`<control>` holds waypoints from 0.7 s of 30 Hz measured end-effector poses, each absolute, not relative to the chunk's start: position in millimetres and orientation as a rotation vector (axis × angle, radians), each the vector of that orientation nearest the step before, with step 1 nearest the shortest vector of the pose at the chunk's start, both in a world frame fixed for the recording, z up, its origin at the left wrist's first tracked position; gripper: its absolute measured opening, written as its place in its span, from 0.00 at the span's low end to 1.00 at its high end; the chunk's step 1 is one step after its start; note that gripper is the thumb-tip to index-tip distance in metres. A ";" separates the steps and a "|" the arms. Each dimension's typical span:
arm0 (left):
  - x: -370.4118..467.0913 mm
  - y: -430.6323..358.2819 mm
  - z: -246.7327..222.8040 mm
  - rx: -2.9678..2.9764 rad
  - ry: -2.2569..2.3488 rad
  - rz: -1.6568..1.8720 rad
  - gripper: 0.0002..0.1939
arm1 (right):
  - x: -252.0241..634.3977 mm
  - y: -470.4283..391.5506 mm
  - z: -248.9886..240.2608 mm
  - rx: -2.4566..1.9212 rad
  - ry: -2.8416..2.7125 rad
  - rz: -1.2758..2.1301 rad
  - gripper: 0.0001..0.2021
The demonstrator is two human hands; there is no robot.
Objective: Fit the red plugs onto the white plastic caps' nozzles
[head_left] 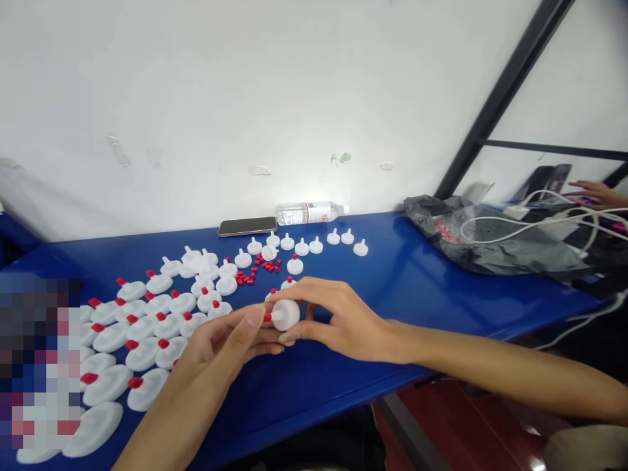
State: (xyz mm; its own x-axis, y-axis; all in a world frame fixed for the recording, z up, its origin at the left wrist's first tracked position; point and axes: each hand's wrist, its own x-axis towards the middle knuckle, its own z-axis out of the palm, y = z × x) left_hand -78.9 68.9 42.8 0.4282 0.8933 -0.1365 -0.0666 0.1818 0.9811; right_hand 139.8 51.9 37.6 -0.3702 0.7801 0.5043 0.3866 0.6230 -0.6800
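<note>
My right hand [343, 318] grips a round white cap [286, 316] by its edge between thumb and fingers, above the blue table. The cap's nozzle points left, toward a red tip [267, 317] that my left hand [228, 347] pinches between thumb and fingers. Behind the hands lie several small loose red pieces [269, 264]. White caps with bare nozzles [315, 245] stand in a loose row farther back. Many white caps with red tips [144, 354] spread over the left side of the table.
A dark phone [248, 226] and a clear bottle [310, 213] lie by the wall. At the right are a black plastic bag [471, 252], white cables [515, 229] and another person's hand [596, 194]. The blue table's front edge [387, 390] runs below my hands.
</note>
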 end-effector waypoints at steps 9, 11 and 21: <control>-77.4 69.3 40.6 1.100 0.663 0.708 0.16 | 146.1 45.2 30.7 -0.899 -2.214 0.173 0.16; -76.5 69.5 38.0 1.076 0.659 0.696 0.17 | 145.8 44.7 31.4 -0.926 -2.232 0.105 0.15; -70.4 60.8 38.6 1.063 0.636 0.740 0.17 | 146.3 43.3 28.8 -0.887 -2.292 -0.224 0.15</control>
